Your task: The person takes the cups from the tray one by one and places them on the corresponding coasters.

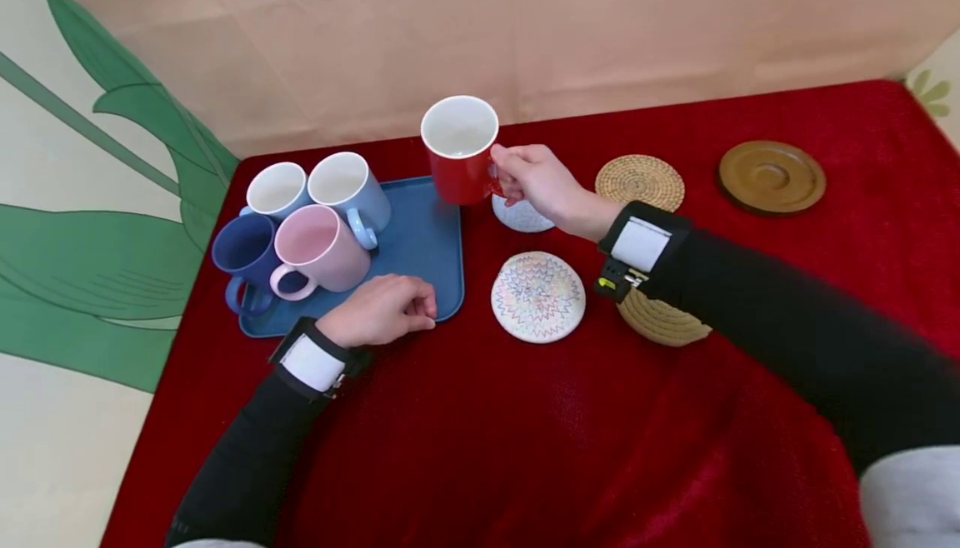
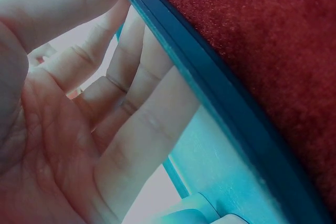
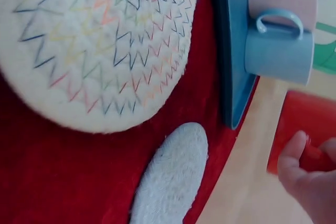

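Note:
My right hand grips the handle of a red mug with a white inside, raised upright above the tray's far right corner. The right wrist view shows the red mug at its right edge, fingers at its handle. At the near edge of a blue tray, my left hand pinches the rim, the thumb at the edge and the fingers inside it. Left of it on the tray stand a pink mug, a dark blue mug and two light blue mugs, one with its handle forward.
Right of the tray lie a white coaster with coloured zigzags and a greyish coaster partly behind my hand. Beyond are a woven coaster, a wooden coaster and a coiled straw coaster partly under my right forearm. Red cloth covers the table.

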`<state>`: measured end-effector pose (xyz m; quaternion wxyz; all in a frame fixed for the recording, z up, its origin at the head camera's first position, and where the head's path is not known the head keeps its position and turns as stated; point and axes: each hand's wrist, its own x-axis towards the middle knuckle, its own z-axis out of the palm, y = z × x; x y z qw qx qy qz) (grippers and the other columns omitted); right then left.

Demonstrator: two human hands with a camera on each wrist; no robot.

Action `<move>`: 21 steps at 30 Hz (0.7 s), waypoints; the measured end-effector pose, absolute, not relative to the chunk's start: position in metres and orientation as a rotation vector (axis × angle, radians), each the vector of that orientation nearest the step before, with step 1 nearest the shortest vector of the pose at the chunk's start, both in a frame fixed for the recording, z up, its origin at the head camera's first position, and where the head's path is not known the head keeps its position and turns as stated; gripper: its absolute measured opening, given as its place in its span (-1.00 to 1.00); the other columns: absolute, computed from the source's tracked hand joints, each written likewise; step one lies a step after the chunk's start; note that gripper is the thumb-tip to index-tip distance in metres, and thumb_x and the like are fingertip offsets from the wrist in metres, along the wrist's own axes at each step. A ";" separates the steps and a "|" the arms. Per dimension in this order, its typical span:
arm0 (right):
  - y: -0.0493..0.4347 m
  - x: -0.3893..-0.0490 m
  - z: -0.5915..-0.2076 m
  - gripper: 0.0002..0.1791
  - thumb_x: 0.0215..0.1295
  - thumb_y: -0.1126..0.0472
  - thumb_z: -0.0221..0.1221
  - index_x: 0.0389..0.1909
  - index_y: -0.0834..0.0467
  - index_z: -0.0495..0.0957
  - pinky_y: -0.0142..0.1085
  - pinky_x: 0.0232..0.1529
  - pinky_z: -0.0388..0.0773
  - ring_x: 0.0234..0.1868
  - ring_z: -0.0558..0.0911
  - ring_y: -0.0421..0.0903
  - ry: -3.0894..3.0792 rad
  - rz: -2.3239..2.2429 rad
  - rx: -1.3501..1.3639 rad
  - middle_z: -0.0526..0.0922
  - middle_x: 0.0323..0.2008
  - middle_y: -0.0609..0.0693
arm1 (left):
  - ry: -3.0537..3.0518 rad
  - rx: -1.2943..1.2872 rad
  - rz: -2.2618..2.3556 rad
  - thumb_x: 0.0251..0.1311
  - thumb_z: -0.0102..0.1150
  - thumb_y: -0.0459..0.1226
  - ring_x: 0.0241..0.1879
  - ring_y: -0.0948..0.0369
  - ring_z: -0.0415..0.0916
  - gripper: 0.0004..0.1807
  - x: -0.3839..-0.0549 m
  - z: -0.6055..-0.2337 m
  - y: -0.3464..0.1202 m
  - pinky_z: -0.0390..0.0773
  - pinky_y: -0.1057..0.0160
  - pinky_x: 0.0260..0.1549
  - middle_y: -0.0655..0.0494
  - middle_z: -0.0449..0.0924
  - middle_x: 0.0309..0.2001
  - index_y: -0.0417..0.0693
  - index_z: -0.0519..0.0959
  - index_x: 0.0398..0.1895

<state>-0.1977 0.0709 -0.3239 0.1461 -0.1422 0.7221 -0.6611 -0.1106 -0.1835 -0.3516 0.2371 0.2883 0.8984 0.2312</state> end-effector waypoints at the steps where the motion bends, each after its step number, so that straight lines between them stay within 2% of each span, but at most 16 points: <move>1: 0.074 -0.197 -0.323 -0.48 0.64 0.18 -0.12 -0.67 0.12 0.23 -0.28 -0.35 0.41 -0.55 0.25 -0.13 2.098 -1.916 -0.380 0.23 -0.67 -0.05 | 2.460 0.791 0.636 0.26 0.38 -0.30 -0.42 0.25 0.44 -0.92 -0.110 -0.352 -0.183 0.50 0.24 -0.33 0.22 0.54 -0.47 0.03 0.64 -0.34; 10: 0.091 -0.186 -0.325 -0.49 0.66 0.15 -0.14 -0.63 0.14 0.23 -0.32 -0.39 0.22 -0.55 0.20 -0.15 2.107 -2.090 -0.110 0.20 -0.68 -0.09 | 2.467 0.783 0.635 0.26 0.38 -0.30 -0.44 0.26 0.44 -0.92 -0.110 -0.352 -0.183 0.49 0.25 -0.35 0.24 0.51 -0.51 0.03 0.65 -0.34; 13: 0.092 -0.182 -0.327 -0.54 0.67 0.09 -0.16 -0.53 0.18 0.26 -0.29 -0.29 0.32 -0.51 0.23 -0.14 2.136 -2.073 -0.032 0.20 -0.67 -0.10 | 2.470 0.790 0.630 0.27 0.38 -0.30 -0.44 0.26 0.43 -0.92 -0.109 -0.351 -0.183 0.49 0.25 -0.35 0.24 0.51 -0.51 0.02 0.64 -0.34; 17: 0.090 -0.171 -0.330 -0.60 0.69 0.05 -0.23 -0.33 0.23 0.30 -0.21 -0.04 0.39 -0.33 0.32 -0.08 2.196 -1.987 0.062 0.27 -0.49 -0.02 | 2.466 0.785 0.633 0.27 0.37 -0.30 -0.44 0.26 0.43 -0.92 -0.109 -0.350 -0.183 0.49 0.25 -0.35 0.23 0.52 -0.51 0.02 0.64 -0.34; 21: 0.084 -0.162 -0.333 -0.64 0.70 0.08 -0.30 -0.19 0.24 0.32 -0.28 -0.04 0.34 -0.19 0.34 -0.04 2.245 -1.933 0.094 0.31 -0.28 0.05 | 2.462 0.784 0.638 0.28 0.36 -0.30 -0.44 0.26 0.44 -0.94 -0.109 -0.351 -0.184 0.50 0.26 -0.36 0.23 0.53 -0.51 0.02 0.65 -0.33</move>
